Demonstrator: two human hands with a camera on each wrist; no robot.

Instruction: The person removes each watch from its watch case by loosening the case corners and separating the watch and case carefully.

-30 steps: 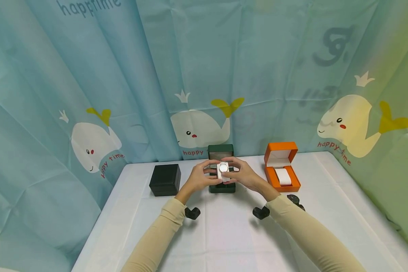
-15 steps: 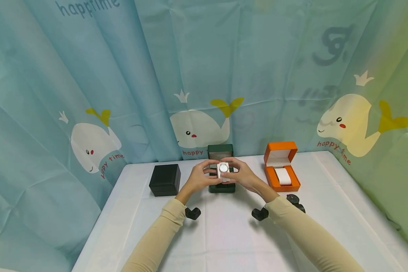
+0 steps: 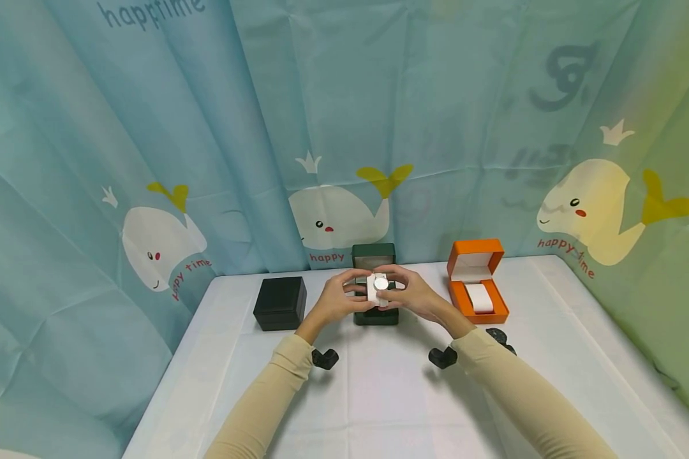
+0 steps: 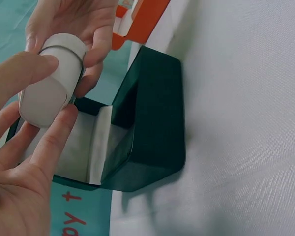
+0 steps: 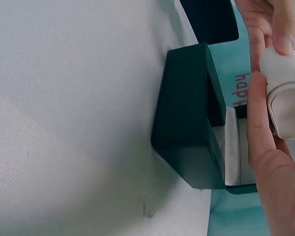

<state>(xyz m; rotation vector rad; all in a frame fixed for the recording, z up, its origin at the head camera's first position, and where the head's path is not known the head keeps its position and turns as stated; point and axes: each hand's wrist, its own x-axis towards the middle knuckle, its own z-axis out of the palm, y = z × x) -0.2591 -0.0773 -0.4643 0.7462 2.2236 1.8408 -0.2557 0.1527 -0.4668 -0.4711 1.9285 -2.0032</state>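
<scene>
A white watch with a round, pale dial is wrapped around a white watch cushion. Both hands hold the pair up in front of the open green watch box. My left hand grips the left end of the cushion, its thumb lying along the side. From the other end, my right hand curls its fingers around the watch and cushion, thumb by the dial. The pale lining of the green box shows in both wrist views.
To the left stands a closed black box. An open orange watch box with a white cushion inside is on the right. A dark watch lies near the right forearm, partly covered by the sleeve. A whale-print curtain hangs behind the table.
The watch has shifted slightly to the right on the cushion between the hands. Both hands keep their hold in nearly the same place; the boxes stay put.
</scene>
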